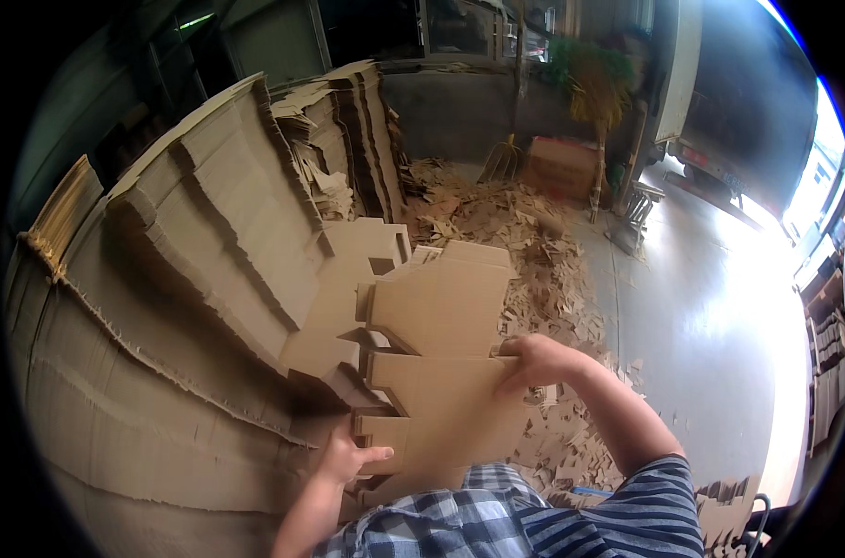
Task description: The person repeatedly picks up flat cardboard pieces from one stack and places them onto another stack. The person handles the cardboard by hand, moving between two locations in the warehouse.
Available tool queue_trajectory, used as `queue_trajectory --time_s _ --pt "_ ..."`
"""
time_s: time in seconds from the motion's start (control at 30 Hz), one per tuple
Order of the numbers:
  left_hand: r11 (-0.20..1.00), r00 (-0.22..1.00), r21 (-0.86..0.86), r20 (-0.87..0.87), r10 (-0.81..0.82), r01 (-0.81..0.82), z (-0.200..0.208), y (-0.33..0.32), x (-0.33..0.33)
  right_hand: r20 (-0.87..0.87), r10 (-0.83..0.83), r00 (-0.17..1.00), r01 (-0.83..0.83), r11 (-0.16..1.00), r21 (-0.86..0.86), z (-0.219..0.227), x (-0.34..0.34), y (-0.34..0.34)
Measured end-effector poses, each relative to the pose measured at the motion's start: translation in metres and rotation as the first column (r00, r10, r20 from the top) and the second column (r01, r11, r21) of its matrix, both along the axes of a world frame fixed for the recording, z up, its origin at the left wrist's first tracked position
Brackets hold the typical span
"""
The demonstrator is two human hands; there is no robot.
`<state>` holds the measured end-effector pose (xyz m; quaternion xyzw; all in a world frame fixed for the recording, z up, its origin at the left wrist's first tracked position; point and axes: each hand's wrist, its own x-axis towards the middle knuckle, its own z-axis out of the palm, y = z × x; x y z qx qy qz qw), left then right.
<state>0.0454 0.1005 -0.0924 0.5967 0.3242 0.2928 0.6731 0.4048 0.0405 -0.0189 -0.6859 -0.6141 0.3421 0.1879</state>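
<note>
In front of my body are brown die-cut cardboard sheets (pixel 441 395), creased across and notched along their left side. My left hand (pixel 350 456) grips their lower left edge, thumb lying on top and the other fingers hidden. At the right edge, my right hand (pixel 541 363) is closed around the board near the middle crease, fingertips partly out of sight. Whether I hold one sheet or several, I cannot tell. A further cardboard panel (pixel 445 288) rises just beyond, with a notched flat piece (pixel 352 256) behind it on the left.
Tall stacks of cardboard (pixel 227 177) line my left side, with more stacks (pixel 357 139) behind. Cardboard scraps (pixel 543 251) cover the floor ahead and to the right. A fork (pixel 502 160), a red-brown box (pixel 562 166) and a broom (pixel 597 112) stand at the back. A truck (pixel 738 102) is far right.
</note>
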Motion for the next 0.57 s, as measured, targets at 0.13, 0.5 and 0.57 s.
queue_trajectory --time_s 0.13,0.5,0.57 --pt "0.988 1.000 -0.153 0.014 0.011 -0.009 0.002 0.002 0.000 -0.036 0.028 0.999 -0.031 0.997 -0.069 -0.007 -0.003 0.003" --pt "0.947 0.900 0.320 -0.419 0.121 0.021 0.006 -0.005 0.057 0.636 -0.240 0.734 0.251 0.965 0.074 -0.112 -0.035 0.054" --pt "0.911 0.865 0.405 -0.481 0.141 0.077 0.010 0.000 0.055 0.539 -0.305 0.785 0.353 0.936 0.016 -0.112 -0.031 0.049"
